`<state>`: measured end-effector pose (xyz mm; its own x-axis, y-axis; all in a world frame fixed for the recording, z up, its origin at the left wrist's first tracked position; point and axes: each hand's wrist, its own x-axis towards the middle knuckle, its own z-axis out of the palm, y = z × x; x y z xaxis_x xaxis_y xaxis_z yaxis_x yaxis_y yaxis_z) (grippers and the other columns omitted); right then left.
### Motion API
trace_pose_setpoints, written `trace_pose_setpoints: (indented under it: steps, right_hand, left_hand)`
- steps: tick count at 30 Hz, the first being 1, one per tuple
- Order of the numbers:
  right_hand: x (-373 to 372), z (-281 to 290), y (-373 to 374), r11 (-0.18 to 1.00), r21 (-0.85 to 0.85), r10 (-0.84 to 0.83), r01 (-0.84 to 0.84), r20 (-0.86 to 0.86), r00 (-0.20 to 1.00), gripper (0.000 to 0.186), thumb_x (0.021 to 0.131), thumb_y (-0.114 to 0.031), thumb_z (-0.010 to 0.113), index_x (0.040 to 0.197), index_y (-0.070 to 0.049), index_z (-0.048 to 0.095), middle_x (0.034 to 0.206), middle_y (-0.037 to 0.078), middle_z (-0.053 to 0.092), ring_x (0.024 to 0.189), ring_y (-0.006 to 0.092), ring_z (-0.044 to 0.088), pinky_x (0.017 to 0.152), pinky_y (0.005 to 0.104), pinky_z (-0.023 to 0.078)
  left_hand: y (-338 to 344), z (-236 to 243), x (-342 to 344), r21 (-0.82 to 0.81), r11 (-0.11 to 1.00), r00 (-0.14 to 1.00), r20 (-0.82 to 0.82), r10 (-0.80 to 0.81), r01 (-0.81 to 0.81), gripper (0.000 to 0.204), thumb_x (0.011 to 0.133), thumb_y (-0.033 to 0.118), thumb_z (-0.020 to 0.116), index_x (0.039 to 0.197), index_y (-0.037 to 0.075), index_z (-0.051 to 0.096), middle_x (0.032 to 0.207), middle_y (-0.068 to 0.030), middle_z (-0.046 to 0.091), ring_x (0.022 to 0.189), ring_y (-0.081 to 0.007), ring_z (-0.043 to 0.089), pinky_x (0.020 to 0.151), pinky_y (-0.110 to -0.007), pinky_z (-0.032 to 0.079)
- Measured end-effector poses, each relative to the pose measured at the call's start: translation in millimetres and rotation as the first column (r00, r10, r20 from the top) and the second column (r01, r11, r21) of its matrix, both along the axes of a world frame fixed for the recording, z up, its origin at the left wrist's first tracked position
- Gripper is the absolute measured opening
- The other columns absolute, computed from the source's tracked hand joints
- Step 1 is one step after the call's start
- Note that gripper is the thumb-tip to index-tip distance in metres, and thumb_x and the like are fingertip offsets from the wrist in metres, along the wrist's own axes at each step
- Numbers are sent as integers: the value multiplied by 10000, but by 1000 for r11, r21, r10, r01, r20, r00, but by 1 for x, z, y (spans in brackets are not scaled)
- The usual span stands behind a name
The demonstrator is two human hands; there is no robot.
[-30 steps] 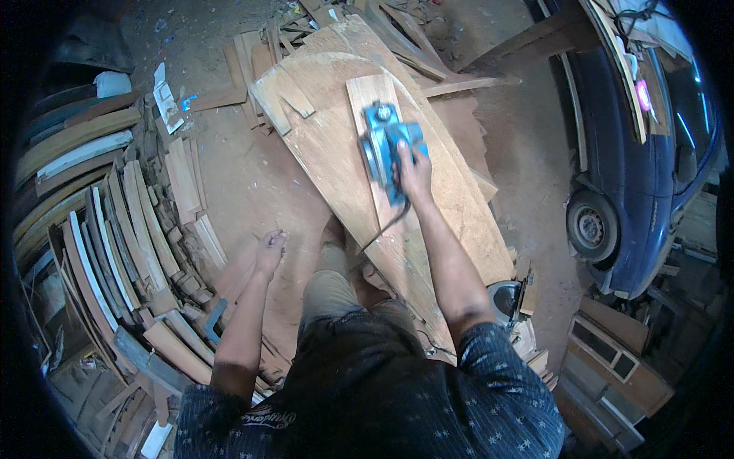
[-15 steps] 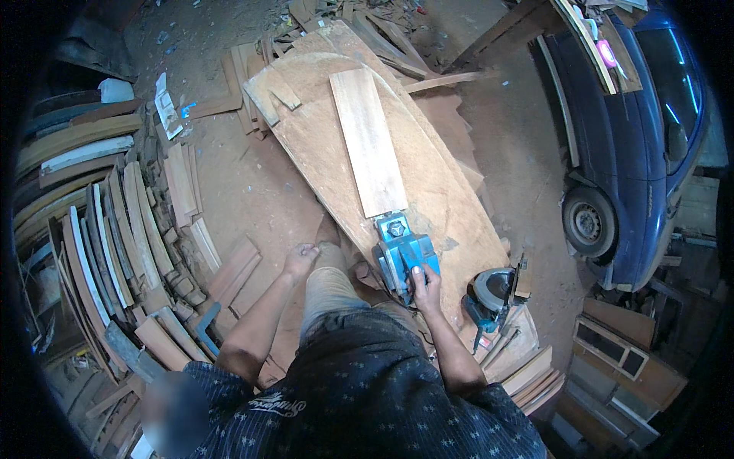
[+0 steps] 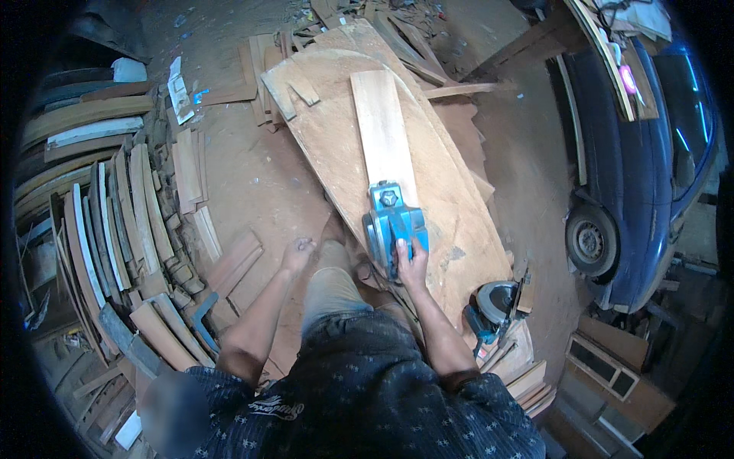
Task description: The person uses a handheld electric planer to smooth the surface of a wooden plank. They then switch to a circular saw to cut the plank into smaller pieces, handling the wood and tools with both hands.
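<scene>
Seen from above, a person's bare left forearm (image 3: 261, 320) angles up and inward, ending in a left hand (image 3: 298, 252) with loosely curled fingers. The right forearm (image 3: 441, 327) slants inward too, its right hand (image 3: 414, 264) gripping, thumb pointing forward. The hands are apart.

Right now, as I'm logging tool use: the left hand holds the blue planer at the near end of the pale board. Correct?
Wrong hand: the head view shows the right hand holding the blue planer at the near end of the pale board.
</scene>
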<state>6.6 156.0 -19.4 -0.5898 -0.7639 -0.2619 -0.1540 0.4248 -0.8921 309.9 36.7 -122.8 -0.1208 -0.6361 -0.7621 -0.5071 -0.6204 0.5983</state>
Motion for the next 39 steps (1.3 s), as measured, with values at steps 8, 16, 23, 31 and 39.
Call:
trace_pose_setpoints:
  steps: [8, 16, 23, 31, 39]
  right_hand:
    - [-33, -30, -185, 994, -109, -18, 15, -25, 1000, 406, 1057, -374, 621, 816, -47, 627, 630, 0, 572, 535, 102, 533, 488, 285, 427]
    - [-78, -54, -404, 986, -167, -46, 23, -136, 990, 549, 1036, -528, 594, 926, -7, 728, 653, 47, 643, 519, 122, 591, 477, 294, 464]
    - [-90, -47, -467, 998, -43, -35, 35, -17, 999, 633, 1004, -607, 593, 927, 7, 726, 661, 56, 652, 543, 131, 615, 505, 308, 487]
    - [-48, -14, -263, 998, 32, -51, 47, 124, 991, 456, 1026, -474, 637, 934, -34, 714, 696, 22, 640, 563, 110, 584, 524, 293, 466]
    - [-7, 14, 10, 988, 128, -105, 92, 100, 989, 354, 987, -327, 683, 1007, 23, 731, 742, 123, 687, 698, 213, 642, 674, 373, 501]
  left_hand:
    - [27, -62, 135, 122, 991, 984, 173, 33, -55, 328, 966, 241, 727, 1172, -13, 701, 980, -96, 714, 884, -163, 661, 771, -327, 557]
    - [-10, -9, 146, 212, 918, 927, 253, 279, -334, 399, 952, 273, 775, 1241, 19, 670, 1044, -91, 692, 803, -162, 644, 677, -297, 559]
    - [-70, -19, 131, 152, 939, 951, 75, 299, -307, 436, 951, 241, 768, 1296, 11, 635, 969, -36, 667, 737, -116, 601, 640, -267, 516]
    - [-104, -4, 65, 100, 971, 973, 103, 209, -219, 413, 942, 209, 767, 1270, -6, 638, 849, 16, 616, 684, -81, 551, 597, -252, 468]
    - [-49, -5, 58, 190, 982, 996, 82, -35, 19, 386, 942, 173, 711, 1274, -9, 637, 915, -23, 672, 726, -107, 605, 629, -255, 492]
